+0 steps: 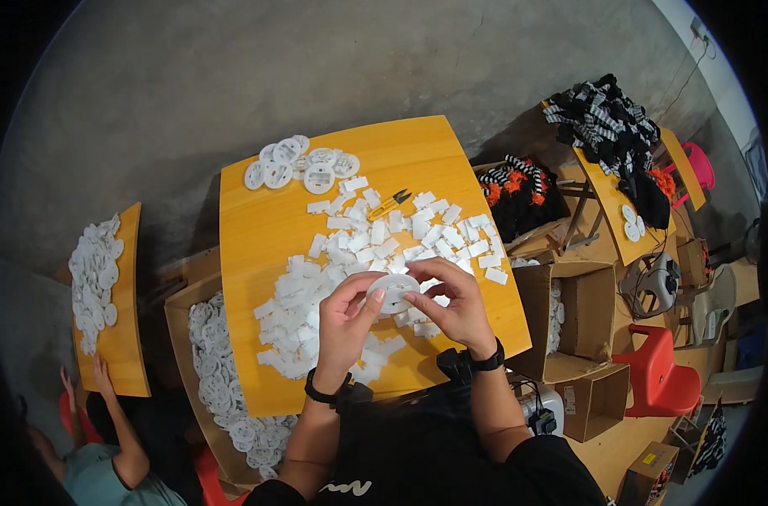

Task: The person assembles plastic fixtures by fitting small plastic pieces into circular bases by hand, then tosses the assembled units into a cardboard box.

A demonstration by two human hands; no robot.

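Over the near edge of the yellow table (266,219), dead centre of the view, both hands met on one white round disc (393,293): the left hand (343,325) pinched its rim from seven o'clock, thumb and fingers clamped on it, while the right hand (455,308) curled over it from three o'clock, fingertips pressing on the disc's face. Whether a small piece was already seated under those fingers, I could not tell. Right beneath the grip, spreading out toward ten and twelve o'clock, lay the heap of small white rectangular pieces (358,244), a big heap, hardly dented by the look of it. Further out at twelve o'clock sat a pair of yellow-handled snips (390,203), untouched, and beyond them at eleven o'clock a small cluster of white discs (299,164) lying flat, perhaps a dozen, which looked like the finished lot. Down at eight o'clock a cardboard box (181,316) beside the table was packed with more discs, so, by my judgement, the work was early on, with far more left than done. Out at nine o'clock a second yellow board (131,337) carried another pile of discs, and another person's hand (103,375) rested on its near end.
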